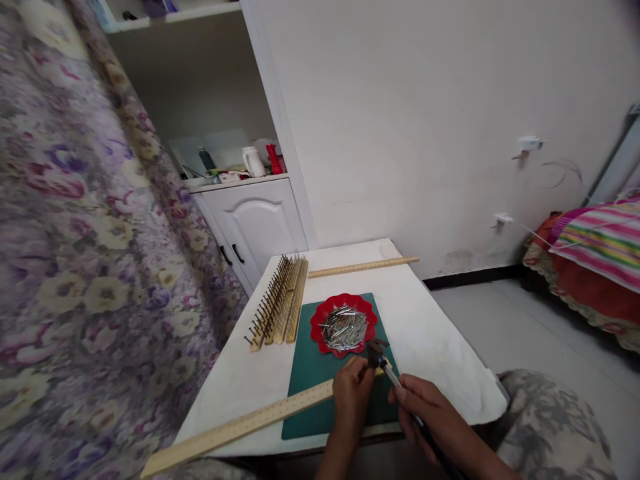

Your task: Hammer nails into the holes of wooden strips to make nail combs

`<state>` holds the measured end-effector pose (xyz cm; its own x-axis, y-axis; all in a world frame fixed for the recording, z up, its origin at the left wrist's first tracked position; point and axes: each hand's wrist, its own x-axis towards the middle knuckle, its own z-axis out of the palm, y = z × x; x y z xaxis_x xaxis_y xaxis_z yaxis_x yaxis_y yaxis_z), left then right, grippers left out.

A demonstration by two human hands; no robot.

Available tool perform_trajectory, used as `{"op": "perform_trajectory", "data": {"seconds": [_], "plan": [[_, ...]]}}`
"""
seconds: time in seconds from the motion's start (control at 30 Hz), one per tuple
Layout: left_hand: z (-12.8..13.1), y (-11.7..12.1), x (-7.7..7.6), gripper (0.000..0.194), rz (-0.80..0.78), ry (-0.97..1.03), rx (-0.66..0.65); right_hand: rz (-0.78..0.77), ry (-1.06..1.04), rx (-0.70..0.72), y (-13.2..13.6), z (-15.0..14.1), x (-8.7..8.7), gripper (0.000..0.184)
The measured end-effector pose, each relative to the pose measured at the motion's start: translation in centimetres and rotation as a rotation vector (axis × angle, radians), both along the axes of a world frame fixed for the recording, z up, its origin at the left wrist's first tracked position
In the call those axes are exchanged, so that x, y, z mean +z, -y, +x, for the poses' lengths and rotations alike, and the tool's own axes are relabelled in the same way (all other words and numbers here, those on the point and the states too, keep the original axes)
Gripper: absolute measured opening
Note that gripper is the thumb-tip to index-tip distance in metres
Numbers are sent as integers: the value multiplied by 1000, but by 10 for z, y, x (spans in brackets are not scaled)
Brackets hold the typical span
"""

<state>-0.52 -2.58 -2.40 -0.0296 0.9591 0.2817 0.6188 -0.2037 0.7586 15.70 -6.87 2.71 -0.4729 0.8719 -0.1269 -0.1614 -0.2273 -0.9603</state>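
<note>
My left hand is closed on the right end of a long wooden strip that lies across a green cutting mat; whether its fingers also pinch a nail is hidden. My right hand grips the handle of a small hammer, whose dark head hangs just above the strip's end. Just beyond them sits a red scalloped dish full of loose silver nails.
The white table also carries a stack of wooden strips studded with nails at the left and one bare strip at the far edge. A floral curtain hangs on the left, a white cabinet behind, a bed at right.
</note>
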Motion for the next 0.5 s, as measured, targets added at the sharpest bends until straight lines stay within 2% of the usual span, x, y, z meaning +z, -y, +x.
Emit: {"op": "perform_trajectory", "data": {"seconds": [0.17, 0.23, 0.4, 0.5], "plan": [[0, 2, 2, 16, 2, 49, 2, -62, -28, -10, 10, 8, -5, 36], [-1, 3, 5, 15, -17, 66, -9, -87, -22, -21, 15, 11, -17, 38], [-5, 7, 8, 15, -26, 67, -31, -98, 40, -38, 24, 15, -59, 47], [-8, 10, 7, 15, -9, 60, -19, -89, 64, 5, 25, 15, -75, 50]]}}
